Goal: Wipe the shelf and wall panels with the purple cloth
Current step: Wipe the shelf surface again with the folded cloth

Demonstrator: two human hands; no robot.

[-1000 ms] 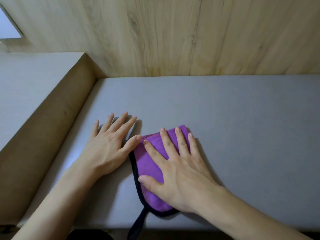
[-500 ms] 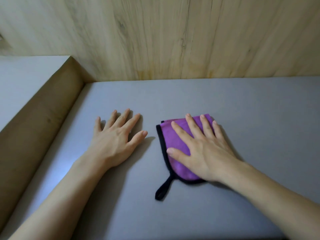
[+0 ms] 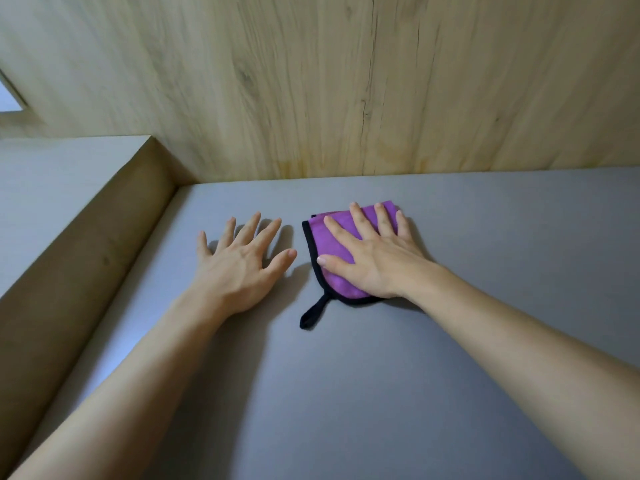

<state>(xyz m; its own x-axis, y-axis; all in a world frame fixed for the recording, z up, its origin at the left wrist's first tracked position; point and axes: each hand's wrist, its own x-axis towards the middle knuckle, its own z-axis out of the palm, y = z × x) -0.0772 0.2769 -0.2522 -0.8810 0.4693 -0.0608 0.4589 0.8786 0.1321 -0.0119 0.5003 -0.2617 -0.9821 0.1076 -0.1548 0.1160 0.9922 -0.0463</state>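
Note:
A folded purple cloth [image 3: 329, 244] with black trim and a black loop lies on the grey shelf [image 3: 467, 237], a short way in front of the wooden back wall panel [image 3: 346, 91]. My right hand [image 3: 374, 258] presses flat on the cloth with straight, spread fingers and covers most of it. My left hand [image 3: 239, 265] rests flat on the bare shelf just left of the cloth, fingers spread, not touching it. The loop sticks out from the cloth's near edge.
A wooden side panel [image 3: 79, 268] rises along the shelf's left edge, with a higher grey ledge [image 3: 52, 181] beyond it. A pale opening [image 3: 8, 98] shows at the far left of the wall.
My right hand has slid the cloth away from me and to the right, from the shelf's front edge towards the back wall. My left hand has stayed flat on the shelf.

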